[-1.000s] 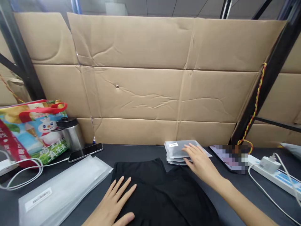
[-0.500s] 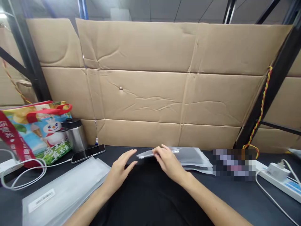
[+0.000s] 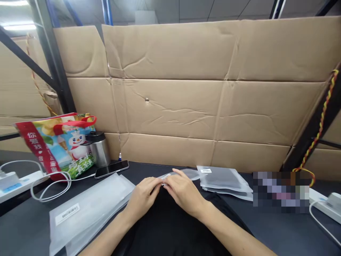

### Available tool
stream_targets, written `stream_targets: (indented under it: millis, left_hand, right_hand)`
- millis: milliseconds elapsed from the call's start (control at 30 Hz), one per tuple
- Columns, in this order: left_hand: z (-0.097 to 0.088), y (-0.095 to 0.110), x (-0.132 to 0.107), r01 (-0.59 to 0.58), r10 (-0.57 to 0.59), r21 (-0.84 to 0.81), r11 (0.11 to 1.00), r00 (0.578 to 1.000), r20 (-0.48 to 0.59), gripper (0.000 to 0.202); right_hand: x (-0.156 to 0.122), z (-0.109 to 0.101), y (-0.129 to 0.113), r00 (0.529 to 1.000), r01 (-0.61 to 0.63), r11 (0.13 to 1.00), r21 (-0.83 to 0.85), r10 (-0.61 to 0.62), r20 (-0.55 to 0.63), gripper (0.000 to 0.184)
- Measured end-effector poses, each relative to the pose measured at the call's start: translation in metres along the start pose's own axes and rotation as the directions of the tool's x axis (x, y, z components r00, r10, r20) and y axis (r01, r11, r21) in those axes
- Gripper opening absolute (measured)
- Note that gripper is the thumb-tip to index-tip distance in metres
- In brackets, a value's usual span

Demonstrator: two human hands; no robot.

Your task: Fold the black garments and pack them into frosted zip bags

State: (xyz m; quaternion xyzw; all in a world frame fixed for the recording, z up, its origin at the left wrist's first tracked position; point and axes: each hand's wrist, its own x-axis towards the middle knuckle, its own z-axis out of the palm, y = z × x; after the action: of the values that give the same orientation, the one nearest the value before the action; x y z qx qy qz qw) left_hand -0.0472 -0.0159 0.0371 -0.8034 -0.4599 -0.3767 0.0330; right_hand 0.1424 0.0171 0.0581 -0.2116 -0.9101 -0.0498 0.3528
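Note:
A frosted plastic bag [image 3: 192, 174] with a small white label is held between my two hands at the table's near-middle. My left hand [image 3: 144, 195] is closed, thumb and fingers pinching the bag's left edge. Close beside it, my right hand [image 3: 183, 190] grips the same edge, with its fingers bent over the top. Most of the bag is hidden behind my hands. To the right lies a small stack of frosted bags [image 3: 223, 179], the top one labelled. Larger frosted bags [image 3: 93, 209] with a barcode label lie by my left forearm.
On the left stand a colourful carrier bag [image 3: 77, 153] and a steel flask [image 3: 100, 151], with a phone [image 3: 112, 169] on a white cable in front. A power strip [image 3: 323, 208] and a pixelated patch are at the right. A cardboard wall [image 3: 170, 106] closes off the back.
My left hand has moved right and closed on the bag's edge. The bag in my right hand has come away from the right stack. The view has turned slightly left.

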Motion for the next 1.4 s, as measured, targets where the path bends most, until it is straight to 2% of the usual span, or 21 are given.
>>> stream_targets:
  millis: [133, 367, 567, 833, 933, 1067, 1200, 1267, 1400]
  left_hand:
    - [-0.005, -0.002, -0.001, -0.012, 0.01, 0.047, 0.999, 0.999, 0.038, 0.02]
    - [-0.01, -0.012, 0.0, -0.012, 0.009, 0.059, 0.998, 0.999, 0.041, 0.018]
    - [-0.011, -0.012, 0.001, -0.022, 0.017, 0.072, 0.997, 0.997, 0.073, 0.02]
    - [-0.009, -0.011, 0.0, -0.052, 0.039, 0.107, 0.993, 0.992, 0.116, 0.022]
    - [-0.008, -0.013, -0.001, -0.036, 0.025, 0.093, 0.995, 0.992, 0.124, 0.021]
    - [-0.008, -0.009, -0.003, -0.003, -0.008, 0.076, 0.997, 0.989, 0.15, 0.018]
    - [-0.007, 0.008, 0.003, 0.039, -0.047, 0.046, 0.998, 0.979, 0.197, 0.015]
    - [-0.002, 0.017, 0.009, 0.051, -0.055, 0.026, 0.998, 0.976, 0.212, 0.01]
    - [0.017, 0.023, 0.021, -0.025, 0.032, -0.027, 0.999, 0.965, 0.26, 0.007]
  right_hand:
    - [-0.013, -0.003, 0.015, 0.999, 0.042, 0.993, -0.112, -0.044, -0.016, 0.022]
    - [-0.052, -0.028, 0.067, 0.998, -0.061, 0.958, -0.282, 0.06, -0.012, 0.023]
    - [-0.062, -0.023, 0.084, 0.991, -0.136, 0.898, -0.417, 0.116, -0.072, 0.022]
    - [-0.068, -0.017, 0.086, 0.977, -0.211, 0.874, -0.438, 0.195, -0.082, 0.022]
    - [-0.068, -0.02, 0.084, 0.973, -0.232, 0.871, -0.432, 0.213, -0.094, 0.016]
    - [-0.065, -0.025, 0.068, 0.989, -0.15, 0.93, -0.335, 0.144, -0.041, 0.016]
    - [-0.063, -0.023, 0.051, 0.997, -0.065, 0.971, -0.23, 0.074, 0.03, 0.014]
    - [-0.064, -0.02, 0.047, 0.996, -0.072, 0.975, -0.211, 0.081, 0.031, 0.013]
    - [-0.068, -0.015, 0.046, 0.996, -0.07, 0.979, -0.192, 0.078, 0.035, 0.013]
